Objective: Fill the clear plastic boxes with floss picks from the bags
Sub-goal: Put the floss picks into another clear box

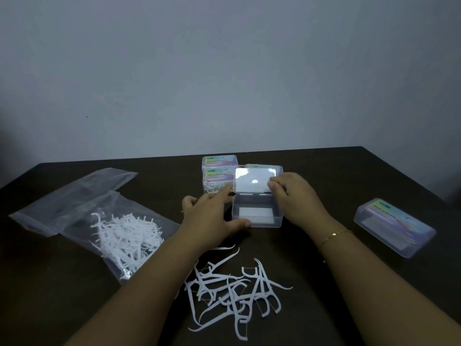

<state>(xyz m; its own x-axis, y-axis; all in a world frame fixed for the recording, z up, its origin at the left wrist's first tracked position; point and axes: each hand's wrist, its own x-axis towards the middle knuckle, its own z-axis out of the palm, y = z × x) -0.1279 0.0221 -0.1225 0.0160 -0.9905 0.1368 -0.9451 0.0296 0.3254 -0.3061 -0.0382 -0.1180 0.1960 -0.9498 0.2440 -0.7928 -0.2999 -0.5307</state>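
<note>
**Head view: box opened, picks waiting at the near edge**

Head camera looks down on a dark table (349,176) where a person readies a clear plastic box (257,213) for filling. The box sits at mid-table with its hinged lid (255,182) raised toward the far edge, and apart from a pale label at the bottom it looks to hold nothing yet. The left hand (212,216) braces the box's left wall, thumb against the near corner and forefinger stretched up along the lid's left edge, apparently to keep the light container from sliding. The right hand (294,196) curls its fingertips round the lid's right edge, holding it open.

A heap of loose floss picks (232,293) lies near the table's front edge, just inside the person's forearms, within easy reach of the open box. Toward the left edge, a clear plastic bag (119,236) with more picks inside lies mouth-down on a second, flatter bag (74,193).

Behind the open box, two labelled boxes (219,174) are stacked near the far edge; the lower one shows picks inside, and they seem set aside as done. Another closed box (394,227) waits near the right edge, its contents unclear.
</note>
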